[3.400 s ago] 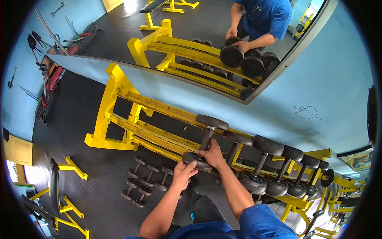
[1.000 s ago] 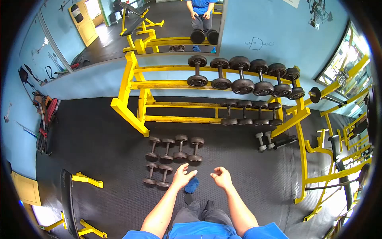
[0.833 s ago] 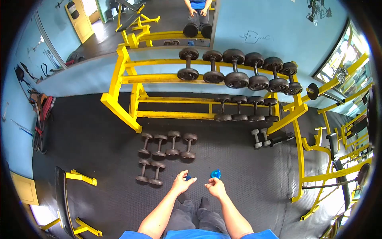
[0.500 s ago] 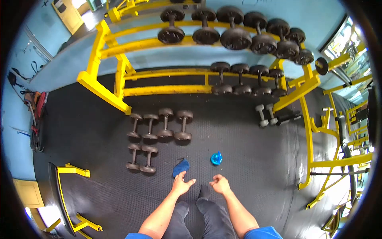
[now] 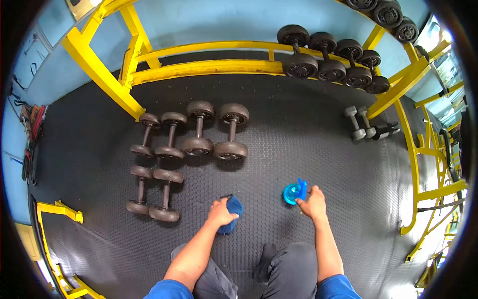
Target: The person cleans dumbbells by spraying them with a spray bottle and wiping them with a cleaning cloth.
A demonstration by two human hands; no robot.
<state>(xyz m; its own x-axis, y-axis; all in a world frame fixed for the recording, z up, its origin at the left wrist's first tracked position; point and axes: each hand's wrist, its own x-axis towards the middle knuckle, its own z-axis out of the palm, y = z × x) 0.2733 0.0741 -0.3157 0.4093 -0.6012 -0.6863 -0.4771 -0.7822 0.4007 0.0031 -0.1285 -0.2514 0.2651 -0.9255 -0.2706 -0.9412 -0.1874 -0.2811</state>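
Observation:
My left hand (image 5: 218,214) is over a blue cloth (image 5: 232,224) on the black floor, its fingers curled at the top edge and the thumb across it. A small dark strip sticks out at the cloth's upper end. To the right stands a bright blue plastic bottle (image 5: 291,194), seen from above, with a raised part on its lid. Its right side is between the thumb and fingers of my right hand (image 5: 313,203). Part of that grip is hidden by the hand itself.
Several brown-black dumbbells (image 5: 199,127) stand in two rows on the floor at left. Ahead is a yellow rack (image 5: 199,72) holding black dumbbells (image 5: 323,57). Small grey dumbbells (image 5: 354,123) lie near its right foot. A bench with a yellow frame (image 5: 62,212) is at lower left.
The view has moved lower and closer to the floor. My left hand has come onto the cloth, and my right hand has reached out to the right and taken hold of the bottle.

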